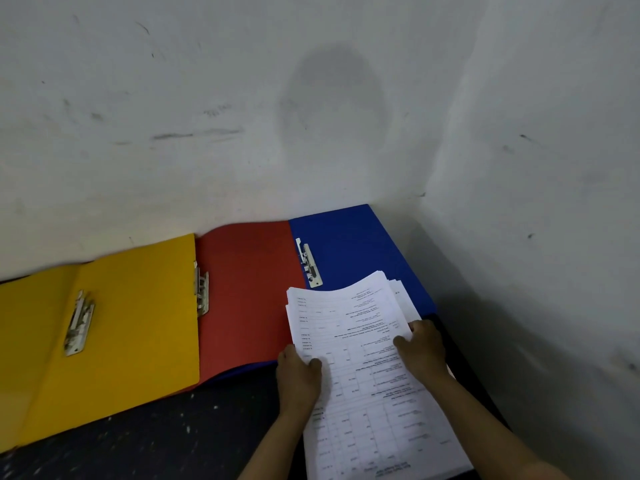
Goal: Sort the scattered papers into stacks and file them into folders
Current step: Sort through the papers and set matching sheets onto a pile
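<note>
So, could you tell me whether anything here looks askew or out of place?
The stack of papers is untidy: sheet edges fan out unevenly at its far right corner, over the blue folder. The left hand and right hand grip its sides. The yellow folder overlaps the red one.

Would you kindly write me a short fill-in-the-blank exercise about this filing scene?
1. Both hands hold a stack of ____ papers.
2. The folder nearest the wall corner is ____.
3. The red folder lies between the blue one and the ____ one.
4. The left hand grips the stack's ____ edge.

Answers: printed; blue; yellow; left
</note>
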